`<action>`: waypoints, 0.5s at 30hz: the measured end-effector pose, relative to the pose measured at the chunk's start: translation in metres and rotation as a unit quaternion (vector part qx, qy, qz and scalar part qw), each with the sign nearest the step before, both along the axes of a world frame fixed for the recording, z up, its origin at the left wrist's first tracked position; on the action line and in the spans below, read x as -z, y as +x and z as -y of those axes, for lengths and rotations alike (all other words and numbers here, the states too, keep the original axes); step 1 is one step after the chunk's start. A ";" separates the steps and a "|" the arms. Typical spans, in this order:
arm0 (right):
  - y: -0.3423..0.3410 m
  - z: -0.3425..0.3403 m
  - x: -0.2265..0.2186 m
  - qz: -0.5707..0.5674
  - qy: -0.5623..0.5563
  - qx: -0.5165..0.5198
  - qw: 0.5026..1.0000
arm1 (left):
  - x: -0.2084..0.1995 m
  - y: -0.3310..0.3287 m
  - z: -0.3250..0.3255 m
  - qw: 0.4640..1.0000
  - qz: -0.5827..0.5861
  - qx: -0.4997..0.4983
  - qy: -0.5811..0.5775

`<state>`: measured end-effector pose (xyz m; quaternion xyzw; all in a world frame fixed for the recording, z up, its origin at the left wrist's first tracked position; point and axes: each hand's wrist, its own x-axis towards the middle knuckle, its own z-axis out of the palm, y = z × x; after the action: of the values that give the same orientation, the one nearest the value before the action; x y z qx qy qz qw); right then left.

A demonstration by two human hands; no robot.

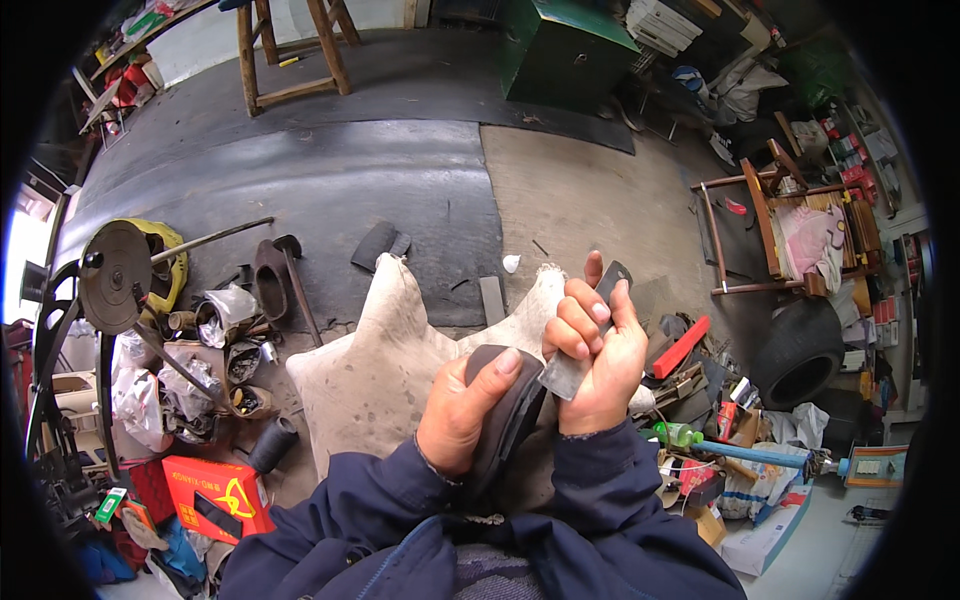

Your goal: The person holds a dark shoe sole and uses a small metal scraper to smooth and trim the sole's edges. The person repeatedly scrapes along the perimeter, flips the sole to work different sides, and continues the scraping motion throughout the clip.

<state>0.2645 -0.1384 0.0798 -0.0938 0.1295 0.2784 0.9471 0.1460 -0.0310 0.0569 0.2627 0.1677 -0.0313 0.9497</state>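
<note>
My left hand (452, 425) grips a dark shoe (508, 420) over my lap, thumb lying on its upper surface. The shoe's sole edge faces right. In my right hand (604, 365) is a flat metal knife (566, 376), fingers closed round it. Its broad grey end points down beside the shoe's edge; I cannot tell whether they touch. The dark other end sticks up past my fingers. Beneath both hands a stained beige apron (365, 385) covers my legs.
A machine with a round handwheel (116, 277) stands at left, near bags of small parts and a red box (215, 497). A dark scrap (378, 246) lies ahead. At right are a red bar (682, 347), tools, a tyre (797, 352) and a wooden chair (762, 222). Farther off stands a green box (560, 55).
</note>
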 end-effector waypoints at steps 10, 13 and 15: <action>0.001 -0.005 0.005 0.026 -0.005 -0.002 1.000 | 0.002 -0.002 0.009 0.995 -0.010 -0.057 0.079; -0.001 -0.007 0.006 0.032 -0.024 -0.002 0.999 | 0.006 -0.002 0.010 0.991 -0.004 -0.061 0.117; -0.003 -0.009 0.006 0.034 -0.034 -0.003 0.999 | 0.007 -0.002 0.010 0.989 -0.008 -0.062 0.132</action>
<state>0.2617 -0.1294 0.0735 -0.1355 0.1066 0.2729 0.9465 0.1439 -0.0406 0.0494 0.3747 0.1940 0.0483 0.9053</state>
